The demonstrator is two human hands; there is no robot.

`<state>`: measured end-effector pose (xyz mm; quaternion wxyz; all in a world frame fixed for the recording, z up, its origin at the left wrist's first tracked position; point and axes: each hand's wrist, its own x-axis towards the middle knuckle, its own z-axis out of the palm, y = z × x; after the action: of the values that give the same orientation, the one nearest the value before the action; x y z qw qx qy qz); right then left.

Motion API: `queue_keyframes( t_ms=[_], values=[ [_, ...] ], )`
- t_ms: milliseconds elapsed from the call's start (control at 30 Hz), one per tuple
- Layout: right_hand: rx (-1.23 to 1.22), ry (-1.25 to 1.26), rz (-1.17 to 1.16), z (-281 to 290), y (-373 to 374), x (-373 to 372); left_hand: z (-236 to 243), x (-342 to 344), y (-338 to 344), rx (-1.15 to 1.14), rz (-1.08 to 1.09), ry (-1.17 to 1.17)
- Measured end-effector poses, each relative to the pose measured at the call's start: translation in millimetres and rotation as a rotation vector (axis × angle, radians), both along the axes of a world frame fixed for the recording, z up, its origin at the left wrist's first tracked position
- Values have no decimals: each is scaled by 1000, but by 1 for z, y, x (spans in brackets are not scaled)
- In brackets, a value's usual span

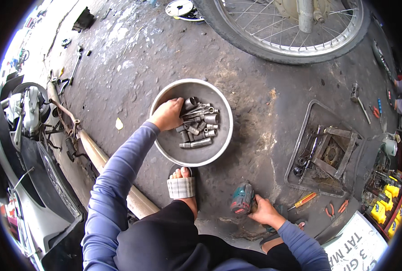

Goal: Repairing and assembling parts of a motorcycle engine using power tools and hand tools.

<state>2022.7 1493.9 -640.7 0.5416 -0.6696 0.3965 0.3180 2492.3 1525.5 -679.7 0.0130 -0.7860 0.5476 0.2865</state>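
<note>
At far left, a black-and-white motor scooter [34,180] is cut off by the dark fisheye rim. The left hand [168,114] reaches into a round, grey metal bowl [164,145] on the floor [255,99]; its fingertips are partly hidden beside cylindrical steel sockets [198,128] and ring-ended wrenches [205,109], so whether it grips any cannot be determined. Rightward, the right hand [265,211] is closed around a teal-and-black cordless power driver [242,198], whose handle is mostly covered. Beyond, a shallow, dark rectangular tray [322,110] contains a square metal frame [332,153] and long-shafted tools [316,141], difficult to distinguish. At the right edge, yellow plastic bottles [379,211] are partly cut off.
</note>
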Motion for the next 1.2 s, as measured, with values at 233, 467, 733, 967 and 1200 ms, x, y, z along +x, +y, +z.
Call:
queue_keyframes(
  t_ms=[233, 467, 733, 967, 1200],
  values=[
    [-3, -6, 72, -2, 5, 5, 3, -42, 23, -92, 96, -24],
    [5, -78, 83, -12, 0, -7, 11, -131, 68, -295, -79, -156],
    [-9, -161, 34, 9, -9, -8, 40, -60, 32, 183, 243, 390],
    [-101, -170, 70, 12, -15, -23, -11, -28, -22, -168, 82, -14],
    [35, -386, -161, 43, -36, -60, -2, 12, -2, -91, 294, -77]
  ],
)
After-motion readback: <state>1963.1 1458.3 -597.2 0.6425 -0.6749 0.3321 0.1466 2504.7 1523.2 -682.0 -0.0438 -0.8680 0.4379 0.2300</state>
